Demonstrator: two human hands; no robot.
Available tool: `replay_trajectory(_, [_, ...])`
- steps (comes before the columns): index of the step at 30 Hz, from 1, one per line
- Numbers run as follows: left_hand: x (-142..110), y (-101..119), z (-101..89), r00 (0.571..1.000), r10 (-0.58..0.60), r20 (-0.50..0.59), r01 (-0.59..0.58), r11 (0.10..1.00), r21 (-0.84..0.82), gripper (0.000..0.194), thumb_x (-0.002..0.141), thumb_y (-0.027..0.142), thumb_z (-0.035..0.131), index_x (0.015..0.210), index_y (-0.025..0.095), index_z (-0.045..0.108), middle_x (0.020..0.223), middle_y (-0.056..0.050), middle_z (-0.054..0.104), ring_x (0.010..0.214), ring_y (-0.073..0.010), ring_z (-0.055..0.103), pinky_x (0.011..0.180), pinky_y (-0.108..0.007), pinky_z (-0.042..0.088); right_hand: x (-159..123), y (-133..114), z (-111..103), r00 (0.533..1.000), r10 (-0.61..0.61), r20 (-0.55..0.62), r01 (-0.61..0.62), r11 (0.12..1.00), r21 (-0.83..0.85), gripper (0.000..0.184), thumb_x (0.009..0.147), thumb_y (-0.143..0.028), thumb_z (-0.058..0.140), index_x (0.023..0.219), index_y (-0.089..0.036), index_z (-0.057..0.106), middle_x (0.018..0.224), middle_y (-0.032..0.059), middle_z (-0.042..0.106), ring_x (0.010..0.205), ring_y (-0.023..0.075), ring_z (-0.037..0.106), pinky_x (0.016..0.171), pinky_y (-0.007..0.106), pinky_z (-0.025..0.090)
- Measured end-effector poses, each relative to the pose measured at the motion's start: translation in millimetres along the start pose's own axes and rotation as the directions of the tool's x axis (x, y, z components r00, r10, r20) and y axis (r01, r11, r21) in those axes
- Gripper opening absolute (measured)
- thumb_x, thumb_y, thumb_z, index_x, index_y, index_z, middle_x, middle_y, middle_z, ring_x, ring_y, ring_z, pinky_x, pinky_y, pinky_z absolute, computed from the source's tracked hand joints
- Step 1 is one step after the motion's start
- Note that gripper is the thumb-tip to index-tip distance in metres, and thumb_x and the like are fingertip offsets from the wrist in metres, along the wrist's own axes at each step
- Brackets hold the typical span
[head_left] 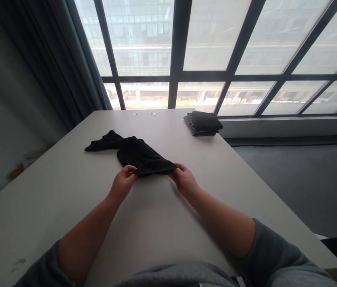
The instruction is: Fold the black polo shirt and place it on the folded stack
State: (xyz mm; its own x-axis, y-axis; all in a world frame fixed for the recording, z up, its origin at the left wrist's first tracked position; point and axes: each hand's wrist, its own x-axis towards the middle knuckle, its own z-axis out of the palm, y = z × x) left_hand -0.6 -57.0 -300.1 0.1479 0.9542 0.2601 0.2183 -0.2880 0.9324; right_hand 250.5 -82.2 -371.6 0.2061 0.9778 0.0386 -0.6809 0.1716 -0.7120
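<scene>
A black garment (144,153) lies crumpled across the middle of the white table, its far end trailing off to the left. Its exact kind cannot be made out. My left hand (124,180) pinches the near left corner of the cloth. At the near right corner, my right hand (184,178) grips the fabric between thumb and fingers. The near edge is stretched between both hands, slightly raised from the tabletop.
A stack of folded dark clothes (203,123) sits at the table's far right edge. The white table (67,187) ends before large framed windows (204,40). A dark curtain (57,52) hangs at the left, and grey floor (302,175) shows on the right.
</scene>
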Motion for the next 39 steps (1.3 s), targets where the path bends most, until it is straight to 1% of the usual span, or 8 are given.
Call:
replay_trajectory(4, [3, -4, 4.1, 0.987, -0.161, 0.027, 0.156, 0.876, -0.456, 0.043, 0.065, 0.038, 0.094, 0.091, 0.018, 0.066, 0.089, 0.001, 0.073, 0.086, -0.0159, 0.072, 0.087, -0.030, 0.059, 0, -10, -5, 0.992, 0.065, 0.105, -0.073, 0.994, 0.079, 0.039, 0.072, -0.036, 0.094, 0.097, -0.020, 0.069, 0.097, 0.0023, 0.075, 0.095, 0.0173, 0.072, 0.097, 0.035, 0.060])
replay_trajectory(7, [6, -6, 0.8, 0.974, -0.217, 0.072, 0.217, 0.782, -0.584, 0.039, 0.067, 0.027, 0.094, 0.092, 0.018, 0.065, 0.092, 0.000, 0.075, 0.087, -0.0148, 0.074, 0.088, -0.029, 0.061, -1, -18, -6, 0.980, 0.099, 0.171, -0.111, 0.992, 0.063, 0.038, 0.074, -0.037, 0.093, 0.099, -0.020, 0.071, 0.101, 0.0030, 0.076, 0.095, 0.0178, 0.072, 0.095, 0.036, 0.060])
replay_trajectory(11, [7, -5, -5.6, 0.978, -0.183, 0.101, 0.203, 0.719, -0.664, 0.028, 0.078, 0.019, 0.085, 0.099, 0.020, 0.066, 0.096, -0.001, 0.075, 0.088, -0.0145, 0.074, 0.086, -0.028, 0.062, -4, -26, -7, 0.952, 0.098, 0.288, -0.104, 0.995, 0.005, 0.034, 0.076, -0.037, 0.091, 0.098, -0.020, 0.072, 0.099, 0.0040, 0.076, 0.091, 0.0183, 0.071, 0.090, 0.037, 0.060])
replay_trajectory(20, [-3, 14, -6.8, 0.954, -0.176, 0.243, 0.293, 0.715, -0.634, 0.032, 0.080, 0.021, 0.075, 0.112, 0.020, 0.073, 0.105, -0.007, 0.076, 0.092, -0.0210, 0.073, 0.081, -0.033, 0.061, -6, -44, -13, 0.891, 0.155, 0.427, -0.082, 0.980, -0.183, 0.029, 0.078, -0.039, 0.084, 0.089, -0.018, 0.068, 0.082, 0.0022, 0.068, 0.077, 0.0153, 0.064, 0.077, 0.029, 0.053])
replay_trajectory(24, [-10, 25, -2.5, 0.922, -0.135, 0.362, 0.334, 0.749, -0.572, 0.024, 0.078, 0.022, 0.070, 0.100, 0.013, 0.076, 0.097, -0.009, 0.076, 0.093, -0.0240, 0.071, 0.082, -0.034, 0.061, -11, -48, -7, 0.881, 0.170, 0.440, -0.066, 0.968, -0.242, 0.023, 0.074, -0.037, 0.074, 0.085, -0.019, 0.063, 0.080, 0.0024, 0.063, 0.074, 0.0166, 0.058, 0.072, 0.030, 0.050])
replay_trajectory(30, [-17, 34, 6.1, 0.937, -0.175, 0.303, 0.314, 0.805, -0.503, 0.007, 0.076, 0.021, 0.064, 0.074, 0.015, 0.068, 0.071, -0.001, 0.064, 0.070, -0.0160, 0.063, 0.068, -0.027, 0.058, -17, -50, 5, 0.861, 0.150, 0.486, -0.019, 0.964, -0.264, 0.021, 0.064, -0.037, 0.059, 0.061, -0.021, 0.047, 0.069, 0.0030, 0.047, 0.069, 0.0177, 0.048, 0.064, 0.030, 0.045])
replay_trajectory(34, [-18, 33, 3.0, 0.945, -0.176, 0.277, 0.282, 0.865, -0.415, 0.012, 0.080, 0.028, 0.065, 0.075, 0.016, 0.066, 0.068, 0.000, 0.062, 0.064, -0.0153, 0.061, 0.059, -0.025, 0.054, -18, -50, 6, 0.894, 0.125, 0.430, -0.001, 0.961, -0.278, 0.025, 0.065, -0.044, 0.056, 0.060, -0.022, 0.045, 0.070, 0.0064, 0.054, 0.073, 0.0212, 0.053, 0.067, 0.033, 0.050])
replay_trajectory(39, [-19, 29, -0.8, 0.911, -0.223, 0.346, 0.351, 0.860, -0.369, 0.032, 0.081, 0.045, 0.080, 0.089, 0.015, 0.072, 0.082, -0.006, 0.072, 0.072, -0.0203, 0.069, 0.064, -0.030, 0.058, -16, -44, -2, 0.930, 0.184, 0.317, -0.111, 0.965, -0.236, 0.027, 0.075, -0.045, 0.056, 0.084, -0.020, 0.063, 0.084, 0.0070, 0.068, 0.086, 0.0241, 0.064, 0.088, 0.038, 0.055])
